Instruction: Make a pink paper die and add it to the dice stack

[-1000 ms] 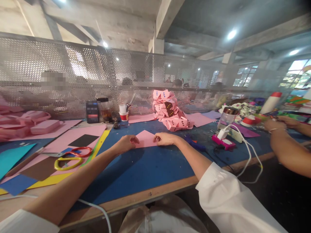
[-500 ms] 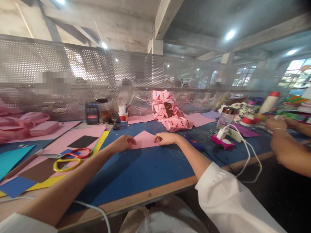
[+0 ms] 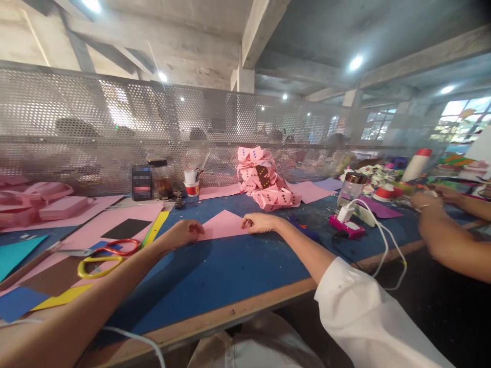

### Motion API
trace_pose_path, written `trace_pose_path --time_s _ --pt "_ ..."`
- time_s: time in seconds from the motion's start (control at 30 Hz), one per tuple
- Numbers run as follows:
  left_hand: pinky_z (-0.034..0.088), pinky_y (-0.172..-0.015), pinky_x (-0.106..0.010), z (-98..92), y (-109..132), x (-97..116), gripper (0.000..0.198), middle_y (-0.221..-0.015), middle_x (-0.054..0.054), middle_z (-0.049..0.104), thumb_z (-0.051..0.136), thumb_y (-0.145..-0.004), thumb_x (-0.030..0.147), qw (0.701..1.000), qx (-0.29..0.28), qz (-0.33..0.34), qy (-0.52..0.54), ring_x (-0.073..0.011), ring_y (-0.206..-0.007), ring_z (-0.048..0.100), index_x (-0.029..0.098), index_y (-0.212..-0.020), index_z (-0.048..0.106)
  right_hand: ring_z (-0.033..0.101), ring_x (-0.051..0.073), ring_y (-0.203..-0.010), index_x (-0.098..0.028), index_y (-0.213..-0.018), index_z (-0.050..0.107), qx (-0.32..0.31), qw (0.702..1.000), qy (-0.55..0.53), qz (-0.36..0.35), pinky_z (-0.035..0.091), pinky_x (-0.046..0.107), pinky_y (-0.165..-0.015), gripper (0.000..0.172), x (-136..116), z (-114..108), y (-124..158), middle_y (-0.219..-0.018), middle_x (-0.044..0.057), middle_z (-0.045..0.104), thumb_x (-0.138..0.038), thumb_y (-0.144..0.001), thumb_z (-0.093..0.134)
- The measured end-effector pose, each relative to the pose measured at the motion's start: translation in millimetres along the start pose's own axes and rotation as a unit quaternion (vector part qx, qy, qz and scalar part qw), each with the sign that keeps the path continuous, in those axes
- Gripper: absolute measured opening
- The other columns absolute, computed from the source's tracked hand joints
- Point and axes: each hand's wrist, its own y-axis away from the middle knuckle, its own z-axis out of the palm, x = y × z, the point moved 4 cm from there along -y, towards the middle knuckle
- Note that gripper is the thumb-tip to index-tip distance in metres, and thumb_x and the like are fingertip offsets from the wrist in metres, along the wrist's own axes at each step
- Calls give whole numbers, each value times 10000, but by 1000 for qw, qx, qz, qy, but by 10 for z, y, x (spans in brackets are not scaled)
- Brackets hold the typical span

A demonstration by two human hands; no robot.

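A sheet of pink paper (image 3: 224,226), triangular in outline with its point facing away from me, lies on the blue tabletop (image 3: 226,276). My left hand (image 3: 187,232) has its fingers curled at the paper's left corner. At the right corner, my right hand (image 3: 259,224) pinches the edge, thumb and fingers together. Just beyond the paper rises a pile of folded pink paper pieces (image 3: 264,179) with printed dots. Left of my left forearm, scissors (image 3: 100,267) with one red and one yellow handle rest on coloured sheets.
Pink folded boxes (image 3: 63,208) are at far left. Along the perforated screen (image 3: 115,107) stand a dark jar (image 3: 164,181) and a paper cup (image 3: 192,184). To the right are a magenta power strip (image 3: 347,228) with white cables and a glass jar (image 3: 350,190). Another person's arm (image 3: 441,230) is at far right.
My left hand has shifted slightly left, and more of the pink paper shows between my hands. My right hand stays at the right corner. The whole view has shifted a little.
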Motion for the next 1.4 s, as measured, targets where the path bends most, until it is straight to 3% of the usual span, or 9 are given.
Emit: trace_pose_path --time_s 0.47,0.9,1.4 --pt "519 -829 -359 -46 -30 -122 353 -852 -59 752 537 -554 314 1000 -6 7 -3 -277 -903 681 190 -823 730 620 141 -808 -157 -1086 681 8 1000 1 6 449 193 -664 432 123 -50 69 -966 30 680 -36 -679 602" --pt "513 -868 -369 -102 -8 -41 336 -865 -54 769 548 -529 298 999 -31 3 -9 -281 -906 687 197 -798 722 632 142 -781 -168 -1099 662 5 1000 -1 23 468 202 -662 392 171 -109 177 -931 20 670 -108 -712 669" --pt "514 -837 -340 -149 22 -70 353 -869 -64 754 517 -523 273 999 -48 -5 -12 -272 -909 672 172 -807 701 628 139 -784 -162 -1104 664 -10 1000 -16 7 470 207 -674 443 238 -124 142 -925 13 664 -47 -678 638"
